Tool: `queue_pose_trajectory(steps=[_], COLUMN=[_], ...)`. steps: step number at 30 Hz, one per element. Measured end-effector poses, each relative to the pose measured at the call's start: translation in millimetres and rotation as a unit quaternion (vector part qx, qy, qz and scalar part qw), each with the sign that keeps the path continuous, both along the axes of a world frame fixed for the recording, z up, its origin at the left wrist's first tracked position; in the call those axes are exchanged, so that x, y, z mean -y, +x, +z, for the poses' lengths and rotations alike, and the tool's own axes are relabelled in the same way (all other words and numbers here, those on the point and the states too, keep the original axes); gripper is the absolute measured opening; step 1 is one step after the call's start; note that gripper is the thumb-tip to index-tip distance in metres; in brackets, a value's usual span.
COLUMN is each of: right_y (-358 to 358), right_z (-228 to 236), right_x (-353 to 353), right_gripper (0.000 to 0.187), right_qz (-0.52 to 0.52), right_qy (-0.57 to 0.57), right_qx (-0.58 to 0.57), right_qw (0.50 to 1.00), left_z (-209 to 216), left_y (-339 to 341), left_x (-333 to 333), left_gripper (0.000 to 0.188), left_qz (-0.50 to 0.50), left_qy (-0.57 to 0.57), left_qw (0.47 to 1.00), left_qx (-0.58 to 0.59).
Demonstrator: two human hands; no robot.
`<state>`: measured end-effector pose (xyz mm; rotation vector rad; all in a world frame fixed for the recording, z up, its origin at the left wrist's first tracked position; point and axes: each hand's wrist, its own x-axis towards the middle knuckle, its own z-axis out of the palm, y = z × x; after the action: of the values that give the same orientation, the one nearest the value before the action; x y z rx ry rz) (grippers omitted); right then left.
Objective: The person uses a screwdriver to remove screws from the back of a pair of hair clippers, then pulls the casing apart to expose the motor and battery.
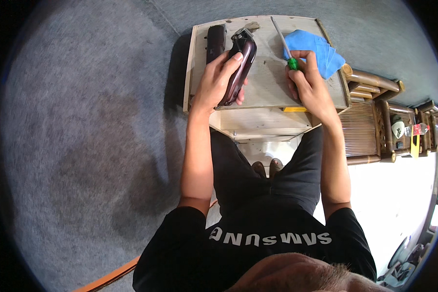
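My left hand (218, 80) is wrapped round a dark maroon hair clipper (243, 58), its bladed end pointing away from me over the wooden table (272, 95). Just left of it, a dark, long piece (216, 43) resembling a clipper housing lies on the tabletop. My right hand (312, 85) grips a screwdriver (282, 38) by its green handle, with the metal shaft slanting up and left. Beyond that hand rests a folded blue cloth (311, 46). A small brownish clump (252, 26) sits near the far edge, behind the clipper.
Below the tabletop is an open shelf (258, 119), with something yellow (295, 109) at its right end. Bamboo furniture (360, 119) stands to the right, with small items on it, among them a yellow-handled tool (415, 145). A grey textured surface (97, 121) spans the left.
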<state>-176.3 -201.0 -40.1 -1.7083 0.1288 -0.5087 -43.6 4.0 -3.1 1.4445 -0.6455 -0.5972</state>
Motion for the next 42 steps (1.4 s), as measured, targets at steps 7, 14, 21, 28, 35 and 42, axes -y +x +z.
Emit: queue_pose_trajectory(steps=[7,14,21,28,35,42], right_y=[-21.5,-25.4,-25.4,-22.6,-21.1,-20.7], right_z=[28.4,22.9,25.4,23.2,24.5,29.4], right_x=[-2.9,0.4,9.0,6.2,5.2,5.9], right_gripper=[0.031,0.03,0.027,0.026,0.026,0.025], right_qz=[0.082,0.136,0.218,0.205,0.205,0.214], right_qy=[0.054,0.04,-0.069,-0.048,-0.057,-0.057], right_qx=[-0.04,-0.042,-0.074,-0.083,-0.085,-0.107], right_qw=[0.994,0.989,0.971,0.974,0.973,0.969], left_z=[-9.0,-17.7,-21.4,-20.8,-19.8,-22.4], left_y=[11.6,20.7,22.4,18.3,17.7,18.8], left_x=[-10.5,-11.3,-16.8,-18.0,-16.6,-17.5], left_gripper=[0.042,0.064,0.064,0.068,0.067,0.065], left_qz=[0.0,-0.002,0.008,0.085,0.108,0.115], left_qy=[-0.065,-0.14,-0.154,-0.197,-0.199,-0.201], left_qw=[0.996,0.984,0.985,0.976,0.973,0.972], left_qx=[-0.064,-0.115,-0.076,-0.042,-0.041,-0.035])
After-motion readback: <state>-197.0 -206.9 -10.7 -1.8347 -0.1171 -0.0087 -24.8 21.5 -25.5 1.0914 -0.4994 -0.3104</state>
